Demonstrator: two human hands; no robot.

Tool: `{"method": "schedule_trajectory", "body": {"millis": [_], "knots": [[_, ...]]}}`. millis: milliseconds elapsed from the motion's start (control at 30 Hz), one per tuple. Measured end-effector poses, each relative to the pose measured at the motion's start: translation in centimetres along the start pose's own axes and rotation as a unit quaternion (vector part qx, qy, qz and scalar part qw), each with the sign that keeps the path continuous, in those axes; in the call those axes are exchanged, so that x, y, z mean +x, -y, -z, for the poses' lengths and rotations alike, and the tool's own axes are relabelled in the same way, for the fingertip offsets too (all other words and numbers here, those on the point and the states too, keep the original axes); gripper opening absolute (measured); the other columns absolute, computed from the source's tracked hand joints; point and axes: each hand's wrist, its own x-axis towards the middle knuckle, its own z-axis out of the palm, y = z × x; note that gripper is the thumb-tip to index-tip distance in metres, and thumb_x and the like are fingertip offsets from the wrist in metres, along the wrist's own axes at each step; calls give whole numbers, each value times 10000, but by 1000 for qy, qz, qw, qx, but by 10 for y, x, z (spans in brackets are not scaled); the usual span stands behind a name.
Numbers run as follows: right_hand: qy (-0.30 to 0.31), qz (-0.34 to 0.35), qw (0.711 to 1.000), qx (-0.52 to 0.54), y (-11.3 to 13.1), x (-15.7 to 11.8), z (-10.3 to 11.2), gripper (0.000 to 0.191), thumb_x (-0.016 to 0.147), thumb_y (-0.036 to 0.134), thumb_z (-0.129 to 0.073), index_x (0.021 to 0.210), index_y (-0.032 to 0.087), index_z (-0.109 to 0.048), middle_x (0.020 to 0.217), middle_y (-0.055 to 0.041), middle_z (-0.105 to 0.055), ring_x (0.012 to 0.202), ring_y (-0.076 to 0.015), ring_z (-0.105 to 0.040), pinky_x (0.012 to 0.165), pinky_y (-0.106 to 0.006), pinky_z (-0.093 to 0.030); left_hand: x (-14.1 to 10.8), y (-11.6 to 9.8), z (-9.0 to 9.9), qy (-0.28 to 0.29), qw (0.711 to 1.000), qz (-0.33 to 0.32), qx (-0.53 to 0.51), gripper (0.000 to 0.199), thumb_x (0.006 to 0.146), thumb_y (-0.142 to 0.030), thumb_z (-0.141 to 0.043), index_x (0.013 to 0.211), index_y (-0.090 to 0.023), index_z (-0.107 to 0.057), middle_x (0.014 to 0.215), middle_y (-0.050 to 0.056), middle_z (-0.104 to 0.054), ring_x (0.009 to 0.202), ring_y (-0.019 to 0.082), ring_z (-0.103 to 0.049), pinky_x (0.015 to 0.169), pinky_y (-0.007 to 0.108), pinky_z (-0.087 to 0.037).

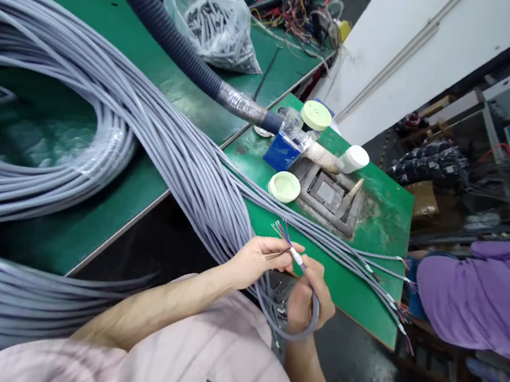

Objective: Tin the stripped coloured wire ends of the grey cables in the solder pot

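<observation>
A grey cable (314,315) curves up through my right hand (310,295), whose fingers are closed around it just below a white sleeve (295,256). Fine coloured wires (283,231) fan out from the stripped end beyond that sleeve. My left hand (258,258) pinches some of the thin wires between thumb and fingers, close to the sleeve. Beneath both hands runs a thick bundle of grey cables (190,167). Several cable ends (393,299) with white sleeves and bare coloured wires lie over the right part of the green bench.
A solder pot (330,194) is set in the green bench (386,206), beside a pale green dish (284,186), a white cup (354,159) and a blue box (282,150). A black hose (166,20) crosses above. Behind lies a plastic bag (212,21). A person in purple (486,295) is at right.
</observation>
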Motion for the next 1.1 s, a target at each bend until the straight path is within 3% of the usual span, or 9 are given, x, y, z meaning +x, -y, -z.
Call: {"method": "schedule_trajectory", "body": {"millis": [100, 300, 500, 833, 1100], "knots": [[-50, -10, 995, 83, -1, -11, -11, 278, 917, 254, -475, 1161, 281, -605, 1083, -88, -672, 979, -272, -652, 795, -524, -541, -8, 5, 2, -13, 1000, 4, -24, 449, 585, -478, -838, 848, -122, -757, 654, 45, -684, 584, 100, -575, 610, 234, -442], [-38, -96, 973, 206, -4, -18, -21, 210, 918, 304, -507, 1067, 302, -655, 974, -50, -687, 961, -225, -639, 815, -445, -538, -4, -3, 2, -47, 998, -1, -39, 451, 471, -494, -870, 580, -108, -664, 574, 32, -643, 493, 82, -527, 512, 223, -404], [-42, -204, 942, 263, -2, -21, -32, 153, 889, 365, -561, 919, 272, -679, 911, -33, -708, 840, -185, -671, 784, -397, -563, -8, -9, -2, -63, 996, -59, -35, 448, 597, -409, -825, 486, -143, -482, 453, -29, -530, 434, 65, -474, 454, 201, -336], [-60, -245, 925, 283, -4, -26, -33, 164, 832, 385, -629, 921, 261, -688, 981, -35, -732, 884, -200, -692, 823, -413, -561, -10, -5, 0, -82, 994, -72, -10, 427, 675, -382, -779, 503, -149, -465, 489, -23, -563, 453, 61, -473, 472, 203, -344], [-30, -225, 933, 278, -1, -23, -35, 180, 888, 377, -531, 980, 270, -642, 910, -41, -703, 788, -188, -675, 728, -390, -558, -10, -3, 2, -82, 995, -62, -2, 424, 699, -395, -758, 526, -156, -453, 467, -40, -531, 413, 54, -442, 430, 196, -327]]}}
